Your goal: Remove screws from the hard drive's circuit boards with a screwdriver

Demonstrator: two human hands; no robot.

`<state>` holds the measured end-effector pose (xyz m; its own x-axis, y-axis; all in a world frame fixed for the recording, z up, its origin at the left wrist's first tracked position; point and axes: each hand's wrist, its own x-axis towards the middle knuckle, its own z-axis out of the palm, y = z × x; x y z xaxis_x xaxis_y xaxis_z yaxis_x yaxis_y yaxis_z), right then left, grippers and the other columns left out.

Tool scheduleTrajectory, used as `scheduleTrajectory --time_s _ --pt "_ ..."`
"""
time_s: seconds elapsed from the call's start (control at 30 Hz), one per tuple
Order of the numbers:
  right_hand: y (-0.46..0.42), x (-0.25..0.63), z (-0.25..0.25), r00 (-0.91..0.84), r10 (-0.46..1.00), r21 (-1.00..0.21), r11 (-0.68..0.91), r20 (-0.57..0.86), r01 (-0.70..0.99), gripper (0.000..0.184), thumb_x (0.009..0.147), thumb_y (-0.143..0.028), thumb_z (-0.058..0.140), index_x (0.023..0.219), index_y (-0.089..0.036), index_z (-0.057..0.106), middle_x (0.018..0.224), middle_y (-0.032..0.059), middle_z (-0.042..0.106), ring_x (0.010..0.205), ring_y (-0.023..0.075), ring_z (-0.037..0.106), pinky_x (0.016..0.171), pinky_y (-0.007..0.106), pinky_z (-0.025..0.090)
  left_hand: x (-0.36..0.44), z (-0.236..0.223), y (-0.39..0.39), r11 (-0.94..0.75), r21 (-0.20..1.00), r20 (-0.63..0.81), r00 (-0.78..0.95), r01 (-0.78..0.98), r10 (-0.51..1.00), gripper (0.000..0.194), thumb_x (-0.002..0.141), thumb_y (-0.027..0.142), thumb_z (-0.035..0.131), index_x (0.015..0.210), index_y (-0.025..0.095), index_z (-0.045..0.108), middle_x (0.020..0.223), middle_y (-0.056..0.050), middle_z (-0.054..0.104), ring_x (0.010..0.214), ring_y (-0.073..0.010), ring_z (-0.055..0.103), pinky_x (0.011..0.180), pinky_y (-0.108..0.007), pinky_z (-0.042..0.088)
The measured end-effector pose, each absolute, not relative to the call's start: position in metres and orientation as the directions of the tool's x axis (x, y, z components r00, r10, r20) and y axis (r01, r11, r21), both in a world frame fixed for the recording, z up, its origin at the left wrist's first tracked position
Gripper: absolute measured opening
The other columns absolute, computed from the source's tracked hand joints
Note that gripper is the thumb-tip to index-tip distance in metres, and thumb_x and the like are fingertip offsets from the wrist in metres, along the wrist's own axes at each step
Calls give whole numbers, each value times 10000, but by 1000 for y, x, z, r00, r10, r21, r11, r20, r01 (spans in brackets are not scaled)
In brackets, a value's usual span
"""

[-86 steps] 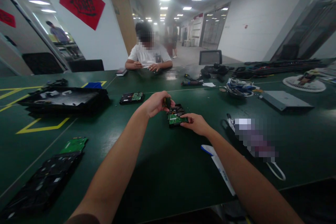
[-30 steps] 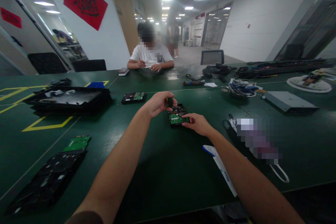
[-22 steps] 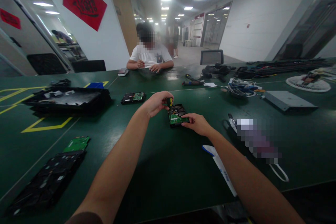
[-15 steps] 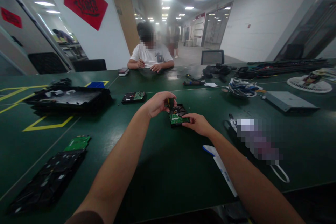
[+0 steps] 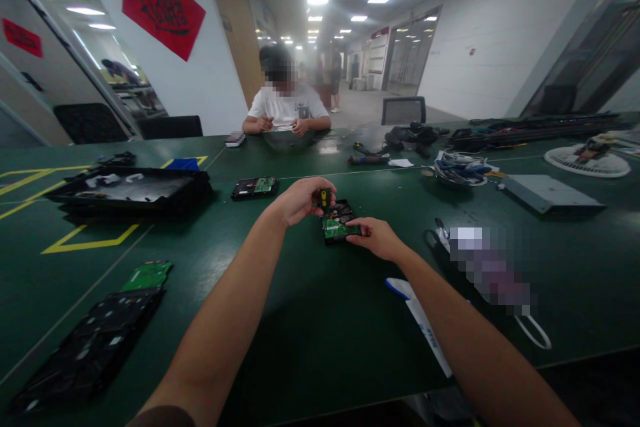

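In the middle of the green table lies a hard drive [image 5: 338,230], its green circuit board facing up. My left hand [image 5: 306,200] is closed around the black and yellow handle of a screwdriver [image 5: 325,198], held over the drive's far left part. The screwdriver's tip is hidden or too small to see. From the right, my right hand [image 5: 373,237] grips the drive's near right edge, fingers on the board and side. Another hard drive [image 5: 255,187] with a partly green top lies beyond my left forearm.
At left sit a black tray [image 5: 130,190] and, nearer, several black drives [image 5: 93,340] with a green board [image 5: 147,275]. To the right are a white-and-blue packet [image 5: 425,327], a grey metal box [image 5: 553,193] and a bowl of cables [image 5: 460,170]. A person [image 5: 287,107] sits opposite.
My left hand has turned the screwdriver handle slightly, so its yellow end shows more. My right hand stays on the hard drive. The person opposite has shifted their hands a little.
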<state>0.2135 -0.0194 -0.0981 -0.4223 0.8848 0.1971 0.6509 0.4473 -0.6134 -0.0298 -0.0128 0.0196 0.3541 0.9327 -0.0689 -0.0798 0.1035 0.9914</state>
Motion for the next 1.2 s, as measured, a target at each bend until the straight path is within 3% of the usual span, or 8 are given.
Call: scheduleTrajectory --time_s 0.17,0.43,0.63,0.77,0.93,1.2 --pt "-19 213 -99 -408 893 -623 431 191 652 428 848 -478 724 1239 -307 694 784 -9 581 694 145 489 633 275 330 -30 19 -12 168 978 -116 351 -123 929 183 788 312 611 885 157 604 830 -108 691 773 -213 659 551 -273 474" --pt "-21 214 -97 -407 896 -631 422 179 651 430 846 -493 719 1232 -305 697 803 -6 581 700 147 501 632 278 339 -36 14 -4 44 997 -23 309 -59 951 195 778 308 604 822 139 691 884 -110 664 768 -171 587 538 -245 456" --pt "-21 214 -97 -413 891 -630 433 190 644 443 842 -497 718 1241 -305 692 805 -7 575 697 147 495 627 277 341 -29 20 -14 143 986 -96 415 -84 905 231 825 336 595 952 150 648 823 -115 685 757 -209 642 546 -275 485" --pt "-21 214 -96 -411 896 -637 416 167 649 448 844 -495 717 1250 -308 687 802 -6 576 694 148 494 626 278 341 -31 19 -12 169 976 -100 401 -139 911 163 813 301 602 870 148 614 846 -128 698 769 -208 655 619 -311 530" --pt "-22 213 -95 -398 903 -635 403 160 659 440 842 -489 721 1242 -309 691 802 -6 575 708 152 498 632 276 342 -36 16 -6 72 994 -44 316 -79 948 175 794 284 598 809 133 687 849 -116 669 747 -176 614 556 -248 484" --pt "-19 214 -100 -406 895 -633 425 186 646 439 842 -484 723 1241 -304 692 810 -8 578 697 146 503 632 276 344 -29 22 -16 167 980 -114 384 -107 916 182 817 303 609 916 150 616 821 -114 686 779 -216 658 596 -302 513"
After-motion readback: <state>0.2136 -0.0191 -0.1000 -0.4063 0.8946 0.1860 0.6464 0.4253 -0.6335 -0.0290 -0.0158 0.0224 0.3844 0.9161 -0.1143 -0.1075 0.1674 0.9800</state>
